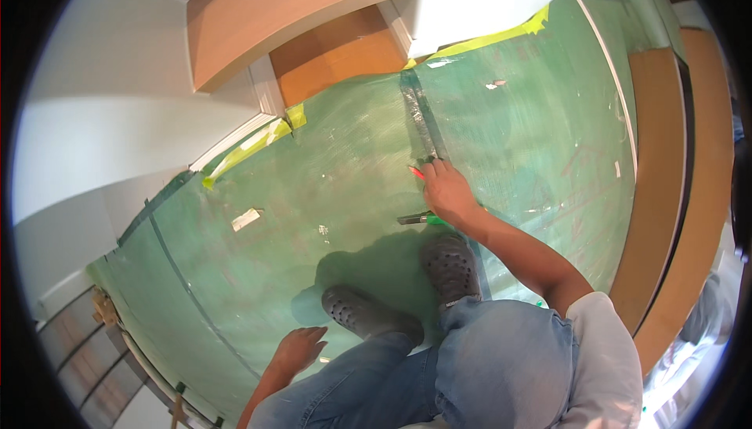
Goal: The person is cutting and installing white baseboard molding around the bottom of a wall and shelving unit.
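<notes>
My right hand (452, 192) is down at the green floor sheet (352, 139), fingers closed around a slim red pencil (416, 172) whose end sticks out to the left. Beside it, a dark tape strip (423, 119) runs along the sheet. A cutter knife with a green handle and dark blade (413, 219) shows just below the hand, partly covered by my wrist; it appears to lie on the sheet. My left hand (298, 349) hangs near my left knee, holding nothing, its fingers loosely extended and apart.
My dark clogs (450, 268) stand on the sheet. Yellow tape (251, 147) edges it along white walls and an orange-brown step (337, 53). Brown boards (654, 170) stand at the right. A pale scrap (246, 220) lies on the left; slatted boards (94, 351) are at lower left.
</notes>
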`<state>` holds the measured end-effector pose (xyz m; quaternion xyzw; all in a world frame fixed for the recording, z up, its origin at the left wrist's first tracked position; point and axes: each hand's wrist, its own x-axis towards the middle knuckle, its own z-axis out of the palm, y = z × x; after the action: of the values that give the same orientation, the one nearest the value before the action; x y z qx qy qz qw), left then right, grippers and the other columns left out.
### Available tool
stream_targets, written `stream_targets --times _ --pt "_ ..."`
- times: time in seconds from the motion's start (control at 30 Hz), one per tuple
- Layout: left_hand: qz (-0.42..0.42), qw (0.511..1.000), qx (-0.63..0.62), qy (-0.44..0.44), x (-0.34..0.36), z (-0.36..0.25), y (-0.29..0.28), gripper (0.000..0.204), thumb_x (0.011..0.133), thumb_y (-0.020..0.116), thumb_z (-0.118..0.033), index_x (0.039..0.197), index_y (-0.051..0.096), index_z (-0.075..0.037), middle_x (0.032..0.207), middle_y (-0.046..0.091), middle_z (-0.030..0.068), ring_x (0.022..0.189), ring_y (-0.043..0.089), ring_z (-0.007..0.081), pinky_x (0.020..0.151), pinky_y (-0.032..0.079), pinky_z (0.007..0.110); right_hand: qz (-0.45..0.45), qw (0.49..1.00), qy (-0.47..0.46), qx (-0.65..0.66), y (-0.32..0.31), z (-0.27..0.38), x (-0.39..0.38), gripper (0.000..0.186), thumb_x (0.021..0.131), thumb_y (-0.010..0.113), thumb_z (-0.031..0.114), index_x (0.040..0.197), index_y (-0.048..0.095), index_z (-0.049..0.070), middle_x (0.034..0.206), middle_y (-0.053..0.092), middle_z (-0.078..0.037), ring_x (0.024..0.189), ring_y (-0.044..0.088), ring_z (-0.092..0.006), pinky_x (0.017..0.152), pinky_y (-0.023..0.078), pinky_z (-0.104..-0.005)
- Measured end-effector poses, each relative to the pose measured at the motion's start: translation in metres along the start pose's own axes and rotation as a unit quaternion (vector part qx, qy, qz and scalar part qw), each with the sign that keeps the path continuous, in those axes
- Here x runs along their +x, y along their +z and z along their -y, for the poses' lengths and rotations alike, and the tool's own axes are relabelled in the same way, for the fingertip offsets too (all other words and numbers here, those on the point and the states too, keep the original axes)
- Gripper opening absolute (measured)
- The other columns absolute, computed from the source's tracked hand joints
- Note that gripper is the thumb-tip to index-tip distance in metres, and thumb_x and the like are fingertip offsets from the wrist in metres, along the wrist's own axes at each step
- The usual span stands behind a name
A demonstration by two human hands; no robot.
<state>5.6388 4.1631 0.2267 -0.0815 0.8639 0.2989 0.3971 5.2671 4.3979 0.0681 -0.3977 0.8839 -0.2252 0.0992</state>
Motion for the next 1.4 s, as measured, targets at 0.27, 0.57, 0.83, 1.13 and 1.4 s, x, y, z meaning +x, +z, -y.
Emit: stream_targets --times 0.27,0.57,0.83,1.13,1.4 --pt "-0.110 0.989 -0.091 -0.039 0.062 -0.040 0.030 0.025 0.089 0.063 -0.026 0.103 0.066 -0.006 0.092 0.067 0.0158 0.089 0.064 0.0346 0.074 0.050 0.046 0.042 0.998 -0.030 0.035 -0.070 -0.007 0.011 0.022 0.077 0.063 0.006 0.099 0.057 0.006 0.095 0.054 -0.015 0.079 0.059 -0.0364 0.064 0.051 -0.0447" --pt "-0.015 0.998 -0.049 -0.030 0.083 -0.015 0.068 0.032 0.083 0.066 -0.039 0.077 0.071 -0.008 0.071 0.066 0.0139 0.074 0.066 0.0354 0.066 0.051 0.047 0.174 0.982 -0.058 -0.045 -0.063 -0.014 -0.066 0.039 0.076 0.074 0.016 0.111 0.058 0.012 0.105 0.058 -0.009 0.094 0.061 -0.0309 0.069 0.054 -0.0415" --pt "-0.017 0.999 -0.025 0.036 0.089 -0.001 0.073 0.034 0.081 0.067 -0.042 0.072 0.071 -0.010 0.070 0.067 0.0132 0.074 0.067 0.0339 0.062 0.050 0.046 0.112 0.993 -0.024 0.000 -0.063 0.006 -0.080 0.025 0.079 0.072 0.014 0.101 0.061 0.009 0.093 0.060 -0.010 0.083 0.064 -0.0316 0.068 0.052 -0.0407" --pt "-0.046 0.996 -0.024 0.076 0.098 -0.008 0.063 0.028 0.082 0.066 -0.038 0.075 0.072 -0.012 0.072 0.069 0.0111 0.071 0.068 0.0312 0.061 0.051 0.045 0.074 0.995 -0.060 0.040 -0.023 0.011 -0.118 0.020 0.076 0.067 0.012 0.095 0.062 0.011 0.086 0.059 -0.011 0.076 0.060 -0.0337 0.063 0.047 -0.0455" --pt "-0.004 0.999 -0.038 0.033 0.109 -0.009 0.056 0.025 0.089 0.057 -0.029 0.100 0.071 -0.011 0.089 0.072 0.0135 0.082 0.069 0.0335 0.073 0.054 0.044 0.116 0.993 -0.003 -0.024 -0.003 0.014 -0.122 0.019 0.075 0.066 0.015 0.094 0.064 0.013 0.086 0.059 -0.011 0.081 0.061 -0.0329 0.066 0.048 -0.0457"
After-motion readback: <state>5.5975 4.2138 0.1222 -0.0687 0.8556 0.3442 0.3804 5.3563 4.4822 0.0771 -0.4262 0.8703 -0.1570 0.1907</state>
